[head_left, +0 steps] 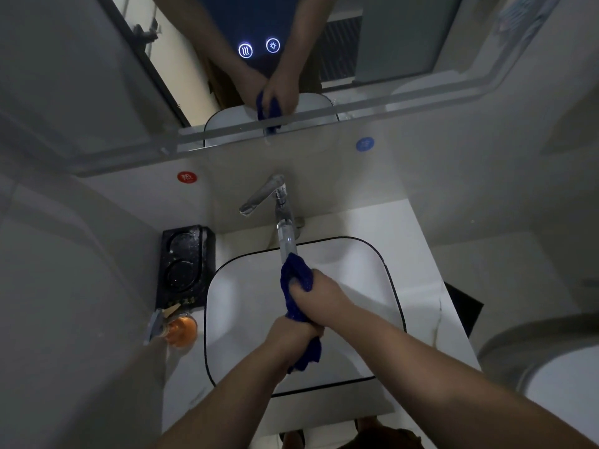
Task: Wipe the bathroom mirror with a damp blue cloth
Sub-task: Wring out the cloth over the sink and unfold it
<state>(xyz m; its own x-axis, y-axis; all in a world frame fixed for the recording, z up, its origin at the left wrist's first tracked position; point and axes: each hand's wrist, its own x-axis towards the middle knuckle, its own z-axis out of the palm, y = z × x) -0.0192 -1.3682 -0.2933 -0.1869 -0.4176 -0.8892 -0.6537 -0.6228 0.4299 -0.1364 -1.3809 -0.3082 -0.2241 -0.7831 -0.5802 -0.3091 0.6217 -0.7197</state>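
Both fists, left hand [293,335] and right hand [319,298], clamped round blue cloth [296,277], wringing over basin [246,306]; faucet [278,202] at twelve o'clock.

Mirror [405,43]: two lit round icons, wavy lines [245,50] and bulb [273,45]. Wall: red round sticker [187,177], one Chinese character; blue round sticker [365,144], unreadable.

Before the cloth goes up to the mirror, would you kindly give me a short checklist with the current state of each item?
1. Cloth held by both hands, left hand and right hand: ok.
2. Cloth over the sink, so drips land inside: ok.
3. Cloth wrung enough: cannot tell.
4. Tap shut off: cannot tell.
5. Mirror within view and unobstructed: ok.
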